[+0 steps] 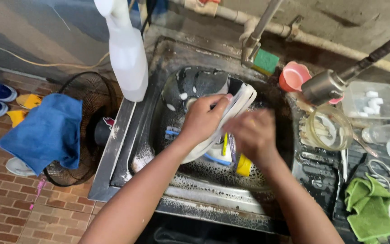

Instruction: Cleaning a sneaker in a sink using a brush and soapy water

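Grimy metal sink [127,149] set above a brick floor. The left hand [201,119] clasps a white shoe [240,101] over the basin; the right hand [253,133], blurred, has a grip that cannot be told. Suds could let the shoe slip into the basin.

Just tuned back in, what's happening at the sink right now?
A person is working over a grimy metal sink. The left hand grips a white shoe held above the basin, while the right hand, blurred, is against the shoe's side. A green sponge sits by the tap, a white spray bottle stands on the sink's left edge, and a green cloth lies at the right.
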